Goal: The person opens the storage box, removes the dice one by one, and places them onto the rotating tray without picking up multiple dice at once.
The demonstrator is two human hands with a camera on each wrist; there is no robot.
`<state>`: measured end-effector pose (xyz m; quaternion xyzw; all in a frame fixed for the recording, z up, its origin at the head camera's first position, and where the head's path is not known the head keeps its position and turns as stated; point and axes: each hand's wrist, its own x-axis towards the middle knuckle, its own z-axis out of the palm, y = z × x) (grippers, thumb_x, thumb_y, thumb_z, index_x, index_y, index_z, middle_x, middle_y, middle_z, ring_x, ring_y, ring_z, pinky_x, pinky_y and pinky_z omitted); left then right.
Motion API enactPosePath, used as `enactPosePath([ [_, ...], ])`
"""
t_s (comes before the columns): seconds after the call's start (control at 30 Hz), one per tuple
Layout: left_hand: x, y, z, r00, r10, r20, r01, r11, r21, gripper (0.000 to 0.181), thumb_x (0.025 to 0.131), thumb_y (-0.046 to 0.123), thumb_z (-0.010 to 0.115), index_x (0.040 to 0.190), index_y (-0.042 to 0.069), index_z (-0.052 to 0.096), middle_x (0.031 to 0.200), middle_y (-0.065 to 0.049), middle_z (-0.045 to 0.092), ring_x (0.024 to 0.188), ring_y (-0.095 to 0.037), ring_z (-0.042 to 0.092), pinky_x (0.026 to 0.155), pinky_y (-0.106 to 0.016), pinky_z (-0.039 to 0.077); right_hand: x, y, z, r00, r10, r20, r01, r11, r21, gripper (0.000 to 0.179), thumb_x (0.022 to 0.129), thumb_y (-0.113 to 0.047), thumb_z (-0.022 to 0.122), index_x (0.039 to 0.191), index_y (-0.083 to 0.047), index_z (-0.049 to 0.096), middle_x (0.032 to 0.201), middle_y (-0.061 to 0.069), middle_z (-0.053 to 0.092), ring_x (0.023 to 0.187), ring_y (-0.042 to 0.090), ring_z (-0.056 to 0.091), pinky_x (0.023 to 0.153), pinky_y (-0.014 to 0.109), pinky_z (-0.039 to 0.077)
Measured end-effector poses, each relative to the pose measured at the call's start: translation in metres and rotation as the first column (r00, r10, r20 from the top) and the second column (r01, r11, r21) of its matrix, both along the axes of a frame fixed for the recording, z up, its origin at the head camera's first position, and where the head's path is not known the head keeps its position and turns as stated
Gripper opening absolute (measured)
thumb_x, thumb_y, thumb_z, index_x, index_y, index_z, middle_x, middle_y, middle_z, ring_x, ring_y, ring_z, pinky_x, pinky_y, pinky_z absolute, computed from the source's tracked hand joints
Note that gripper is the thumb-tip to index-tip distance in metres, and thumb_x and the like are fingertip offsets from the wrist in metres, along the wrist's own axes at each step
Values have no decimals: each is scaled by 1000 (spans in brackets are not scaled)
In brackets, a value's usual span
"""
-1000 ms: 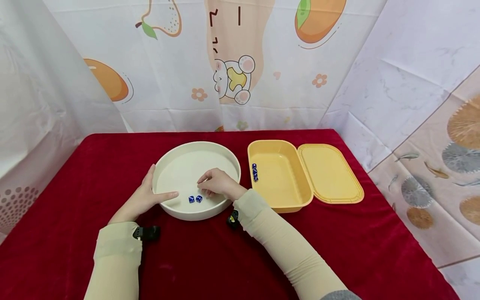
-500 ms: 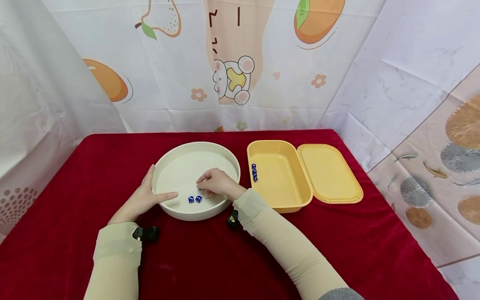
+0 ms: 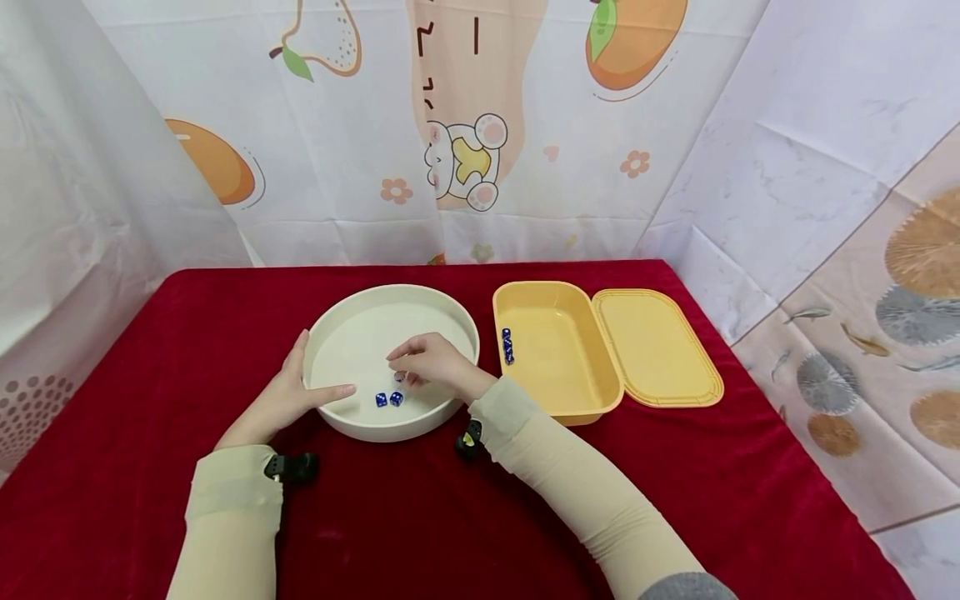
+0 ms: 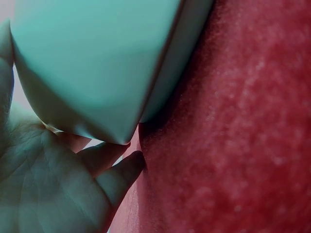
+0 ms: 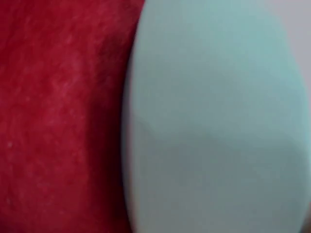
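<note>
Fruit-printed white curtain [image 3: 375, 125] behind a red-covered table [image 3: 390, 517].

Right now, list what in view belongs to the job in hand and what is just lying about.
Part of the job, it seems:
Round white tray, held at its edge by the left hand
Blue dice in the tray, one close to the right hand
Yellow box with more dice, probably

Just lying about, apparently:
Yellow lid beside the box
Red cloth
Printed curtain

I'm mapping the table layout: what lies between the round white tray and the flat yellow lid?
The open yellow box, with blue dice inside along its side nearest the tray; the head view shows this.
</note>
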<state>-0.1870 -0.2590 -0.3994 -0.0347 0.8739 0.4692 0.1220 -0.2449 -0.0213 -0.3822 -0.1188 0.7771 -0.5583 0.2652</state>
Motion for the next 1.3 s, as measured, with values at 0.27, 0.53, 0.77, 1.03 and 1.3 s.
enactPosePath([
  [0.27, 1, -1, 0, 1000, 5, 1, -5, 1000, -2, 130, 82, 48, 77, 154, 17, -26, 165, -20, -15, 151, -46, -1, 116, -71, 13, 6, 5, 18, 999, 12, -36, -13, 1000, -28, 27, 96, -13, 63, 117, 3, 69, 81, 6, 67, 61, 11, 59, 57, 18, 52],
  [0.53, 2, -1, -2, 1000, 9, -1, -9, 1000, -10, 130, 82, 48, 77, 154, 17, -26, 165, -21, -14, 150, -47, 1, 115, -72, 14, 4, 13, 35, 998, 22, -65, -23, 1000, -18, 28, 98, -14, 61, 121, 1, 68, 86, 8, 68, 63, 10, 60, 60, 18, 53],
  [0.77, 2, 0, 1, 1000, 6, -9, -6, 1000, -5, 129, 82, 47, 77, 154, 17, -26, 165, -21, -14, 150, -47, 1, 115, -71, 13, -1, 26, 54, 996, 1, -91, -6, 999, -52, 26, 98, -16, 61, 119, -3, 69, 88, 7, 67, 67, 13, 61, 65, 21, 55],
  [1.03, 3, 0, 1, 1000, 7, -15, -6, 1000, 5, 129, 82, 47, 77, 155, 17, -25, 165, -18, -15, 151, -46, 0, 116, -72, 13, -16, 44, 69, 989, -80, -121, 67, 992, -106, 23, 96, -15, 64, 115, -3, 71, 89, 11, 68, 69, 15, 62, 69, 27, 58],
  [1.3, 3, 1, 1, 1000, 6, -18, -6, 1000, 2, 129, 82, 48, 77, 155, 17, -25, 165, -18, -15, 151, -46, -1, 115, -72, 12, -40, 71, 70, 976, -216, -25, 206, 955, -212, 26, 95, -15, 67, 114, 1, 69, 80, 8, 68, 63, 13, 60, 62, 21, 56],
])
